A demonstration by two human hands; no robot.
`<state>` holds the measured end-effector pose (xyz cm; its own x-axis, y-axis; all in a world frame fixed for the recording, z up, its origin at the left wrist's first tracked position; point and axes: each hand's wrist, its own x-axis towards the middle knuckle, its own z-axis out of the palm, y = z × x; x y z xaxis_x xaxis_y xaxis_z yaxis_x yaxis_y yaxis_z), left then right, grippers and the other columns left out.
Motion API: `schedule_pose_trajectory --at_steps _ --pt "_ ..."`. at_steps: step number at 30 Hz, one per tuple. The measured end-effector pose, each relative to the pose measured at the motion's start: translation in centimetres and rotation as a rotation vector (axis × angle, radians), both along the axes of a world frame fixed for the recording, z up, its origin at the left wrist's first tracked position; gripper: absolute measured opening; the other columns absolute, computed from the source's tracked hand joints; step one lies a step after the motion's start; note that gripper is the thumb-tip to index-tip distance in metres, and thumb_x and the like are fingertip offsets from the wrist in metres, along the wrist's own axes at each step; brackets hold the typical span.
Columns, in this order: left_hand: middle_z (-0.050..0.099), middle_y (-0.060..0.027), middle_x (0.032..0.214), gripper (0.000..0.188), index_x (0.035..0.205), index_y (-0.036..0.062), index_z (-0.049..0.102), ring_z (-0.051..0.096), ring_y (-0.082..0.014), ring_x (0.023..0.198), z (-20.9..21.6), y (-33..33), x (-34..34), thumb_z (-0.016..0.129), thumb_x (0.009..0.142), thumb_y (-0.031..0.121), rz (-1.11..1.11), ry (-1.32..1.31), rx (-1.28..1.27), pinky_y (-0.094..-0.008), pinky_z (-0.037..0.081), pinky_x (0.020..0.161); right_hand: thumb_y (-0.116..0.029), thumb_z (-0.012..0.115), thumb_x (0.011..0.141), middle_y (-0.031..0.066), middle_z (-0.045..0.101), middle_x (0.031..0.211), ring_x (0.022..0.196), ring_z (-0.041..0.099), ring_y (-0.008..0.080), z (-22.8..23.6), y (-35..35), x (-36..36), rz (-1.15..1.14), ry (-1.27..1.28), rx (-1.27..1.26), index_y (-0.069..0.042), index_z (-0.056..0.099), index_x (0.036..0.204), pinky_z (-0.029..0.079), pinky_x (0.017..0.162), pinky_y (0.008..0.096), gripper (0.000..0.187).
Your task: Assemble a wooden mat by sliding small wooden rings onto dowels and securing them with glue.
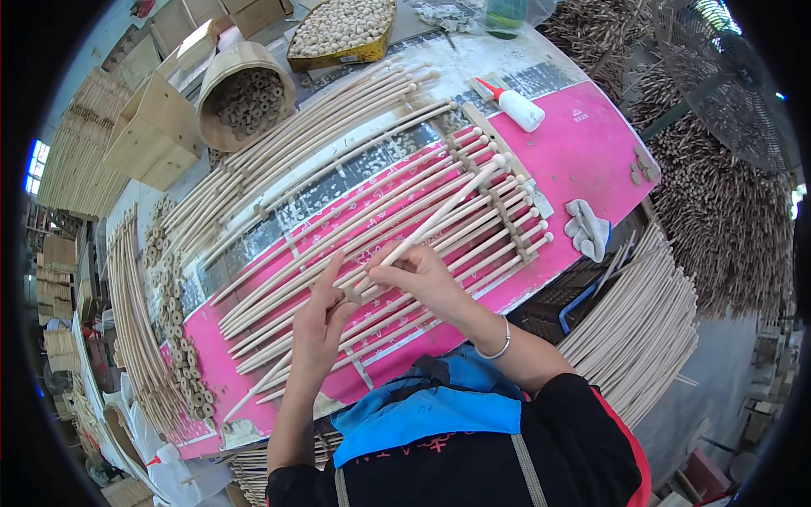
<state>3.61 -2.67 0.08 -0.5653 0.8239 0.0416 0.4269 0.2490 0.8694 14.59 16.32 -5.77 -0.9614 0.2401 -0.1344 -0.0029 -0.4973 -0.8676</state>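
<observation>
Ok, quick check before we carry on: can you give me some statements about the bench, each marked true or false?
1. The right hand grips a pale wooden rod. True.
2. The metal bracelet is on the left arm. False: it is on the right one.
3. The yellow-sided tray holds many round balls. True.
4. The glove lies left of both hands. False: it lies to their right.
5. The white bottle is lying on its side. True.
6. The wooden tub is full of balls. False: it holds small brown pieces.
</observation>
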Motion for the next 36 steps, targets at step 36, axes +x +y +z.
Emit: schedule_pose_trajectory --at_steps 36 --pt "0.075 -0.0046 0.089 0.039 0.14 0.0003 0.067 0.061 -0.0053 0.076 -0.9 -3.8 -1.8 0.063 0.101 0.001 0.04 -0.243 -0.174 -0.0214 0.047 0.065 -0.02 0.076 0.099 -0.0011 0.068 0.092 0.082 0.064 0.0061 1.3 8.0 2.1 -0.213 0.044 0.014 -0.003 0.068 0.135 0.052 0.07 0.0209 0.041"
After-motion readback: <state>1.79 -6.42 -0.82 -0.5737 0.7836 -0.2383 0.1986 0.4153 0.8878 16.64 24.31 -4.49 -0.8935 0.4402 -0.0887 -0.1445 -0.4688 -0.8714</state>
